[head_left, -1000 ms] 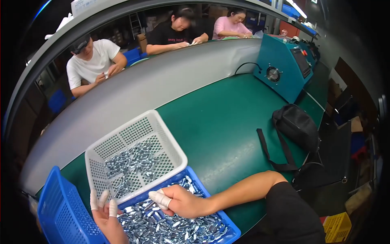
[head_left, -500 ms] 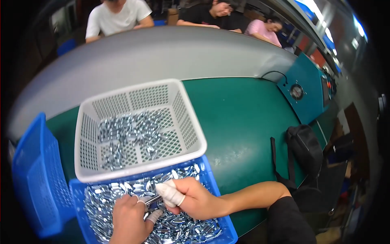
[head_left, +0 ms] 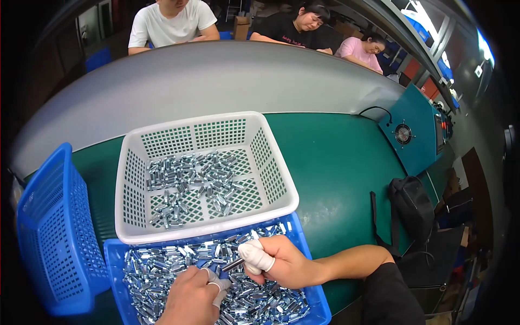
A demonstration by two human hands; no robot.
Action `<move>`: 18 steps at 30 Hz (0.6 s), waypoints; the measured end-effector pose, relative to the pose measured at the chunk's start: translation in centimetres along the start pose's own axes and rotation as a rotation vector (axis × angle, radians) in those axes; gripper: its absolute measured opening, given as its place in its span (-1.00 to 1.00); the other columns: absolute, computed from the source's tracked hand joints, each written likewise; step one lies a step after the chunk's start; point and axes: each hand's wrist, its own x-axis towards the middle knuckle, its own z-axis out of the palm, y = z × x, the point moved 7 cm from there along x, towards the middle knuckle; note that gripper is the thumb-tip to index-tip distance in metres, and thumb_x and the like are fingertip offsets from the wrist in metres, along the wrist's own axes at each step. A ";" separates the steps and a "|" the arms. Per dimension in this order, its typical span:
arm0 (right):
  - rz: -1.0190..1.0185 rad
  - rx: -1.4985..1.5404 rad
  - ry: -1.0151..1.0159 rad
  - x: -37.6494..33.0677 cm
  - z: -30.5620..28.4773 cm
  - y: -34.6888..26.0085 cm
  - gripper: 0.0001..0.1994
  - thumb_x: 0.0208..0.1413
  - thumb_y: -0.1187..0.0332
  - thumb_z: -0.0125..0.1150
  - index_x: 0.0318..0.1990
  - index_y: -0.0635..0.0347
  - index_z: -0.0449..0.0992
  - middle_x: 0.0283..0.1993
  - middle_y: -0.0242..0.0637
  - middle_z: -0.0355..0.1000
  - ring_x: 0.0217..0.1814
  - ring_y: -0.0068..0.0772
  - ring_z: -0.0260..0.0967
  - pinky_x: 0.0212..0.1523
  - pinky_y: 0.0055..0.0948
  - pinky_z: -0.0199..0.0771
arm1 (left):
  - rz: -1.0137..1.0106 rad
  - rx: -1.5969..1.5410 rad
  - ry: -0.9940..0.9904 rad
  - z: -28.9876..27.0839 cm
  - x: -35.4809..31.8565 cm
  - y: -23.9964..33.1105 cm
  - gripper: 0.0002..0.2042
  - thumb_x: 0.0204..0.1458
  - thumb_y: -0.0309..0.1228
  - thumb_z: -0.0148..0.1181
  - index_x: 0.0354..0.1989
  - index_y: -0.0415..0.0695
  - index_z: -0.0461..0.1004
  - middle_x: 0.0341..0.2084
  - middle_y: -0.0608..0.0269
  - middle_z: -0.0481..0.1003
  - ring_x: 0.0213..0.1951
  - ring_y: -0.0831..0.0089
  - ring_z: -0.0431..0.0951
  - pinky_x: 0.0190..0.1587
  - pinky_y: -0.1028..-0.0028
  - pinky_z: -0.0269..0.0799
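While your right hand [head_left: 281,262] pinches a small dark metal pin [head_left: 233,265] between cot-covered fingers [head_left: 255,255], your left hand [head_left: 192,295] meets it from below, its wrapped fingers [head_left: 219,284] closed against the pin's lower end. Both hands sit over the blue tray [head_left: 309,254] of loose silver metal parts [head_left: 162,271] at the near edge of the green desk [head_left: 336,173]. Just beyond, a white basket [head_left: 271,162] holds more such parts, overlapping the tray's far rim. An empty blue basket [head_left: 54,227] stands tilted to your left; a black bag [head_left: 414,208] lies to your right.

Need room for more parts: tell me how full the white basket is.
Partly full: the white basket holds one loose layer of small metal parts, its mesh floor showing through.
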 end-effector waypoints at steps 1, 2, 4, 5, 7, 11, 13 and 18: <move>0.015 0.000 -0.014 -0.2 0.2 -0.1 -0.60 0.32 0.25 -0.22 -0.61 0.18 0.21 -0.66 -0.43 0.25 -0.63 -0.70 0.06 -0.58 -0.61 0.10 | -0.022 0.007 -0.041 0.1 -0.4 0.1 -0.84 -0.24 -0.52 0.29 -0.40 -0.09 0.55 -0.48 0.22 0.43 -0.36 0.22 0.39 -0.29 0.34 0.34; 0.007 0.010 -0.024 -0.5 0.3 0.1 -0.60 0.32 0.25 -0.22 -0.61 0.18 0.21 -0.66 -0.43 0.25 -0.63 -0.70 0.06 -0.58 -0.61 0.10 | -0.033 0.019 -0.042 0.1 -0.7 0.6 -0.84 -0.24 -0.52 0.29 -0.40 -0.09 0.55 -0.48 0.22 0.43 -0.36 0.22 0.39 -0.29 0.34 0.34; 0.009 0.012 -0.032 -0.8 0.6 0.6 -0.60 0.31 0.25 -0.21 -0.60 0.19 0.23 -0.66 -0.43 0.24 -0.62 -0.67 0.10 -0.55 -0.60 0.14 | -0.098 0.057 -0.020 -0.7 -0.8 1.7 -0.85 -0.24 -0.54 0.27 -0.42 -0.08 0.54 -0.48 0.22 0.40 -0.36 0.21 0.38 -0.27 0.33 0.33; 0.025 -0.008 -0.037 -0.5 0.4 0.7 -0.60 0.31 0.25 -0.20 -0.59 0.20 0.25 -0.66 -0.42 0.25 -0.60 -0.64 0.14 -0.52 -0.59 0.17 | -0.098 0.007 0.013 -0.3 -0.6 1.0 -0.87 -0.24 -0.54 0.25 -0.46 -0.09 0.51 -0.47 0.20 0.39 -0.35 0.19 0.37 -0.25 0.33 0.32; 0.059 0.025 0.072 -0.6 -0.5 1.3 -0.59 0.30 0.21 -0.17 -0.60 0.20 0.29 -0.65 -0.40 0.29 -0.60 -0.63 0.20 -0.56 -0.58 0.20 | -0.070 -0.012 -0.065 1.0 -0.1 -0.7 -0.86 -0.23 -0.52 0.18 -0.42 -0.11 0.50 -0.32 0.18 0.43 -0.20 0.15 0.37 -0.14 0.28 0.31; -0.023 -0.106 0.061 0.1 0.0 -0.2 -0.61 0.28 0.13 -0.18 -0.54 0.16 0.31 -0.67 -0.39 0.30 -0.71 -0.72 0.08 -0.68 -0.67 0.06 | -0.051 -0.211 0.031 -0.7 -0.4 -0.9 -0.77 -0.29 -0.59 0.29 -0.38 -0.13 0.49 -0.50 0.20 0.48 -0.30 0.18 0.43 -0.20 0.28 0.29; -0.010 -0.066 0.060 0.2 -0.7 -0.1 -0.63 0.28 0.13 -0.18 -0.50 0.16 0.32 -0.67 -0.38 0.29 -0.72 -0.74 0.03 -0.68 -0.69 0.04 | -0.087 -0.158 -0.051 -0.5 0.5 -1.0 -0.77 -0.25 -0.55 0.29 -0.34 -0.15 0.50 -0.46 0.19 0.45 -0.30 0.19 0.41 -0.17 0.30 0.26; 0.013 -0.081 0.057 0.7 -0.5 0.2 -0.65 0.29 0.14 -0.19 -0.45 0.16 0.33 -0.67 -0.39 0.28 -0.72 -0.75 0.02 -0.68 -0.71 0.03 | -0.074 -0.085 -0.089 -0.5 -0.5 -0.8 -0.77 -0.24 -0.52 0.29 -0.33 -0.16 0.51 -0.41 0.20 0.42 -0.29 0.20 0.38 -0.14 0.32 0.23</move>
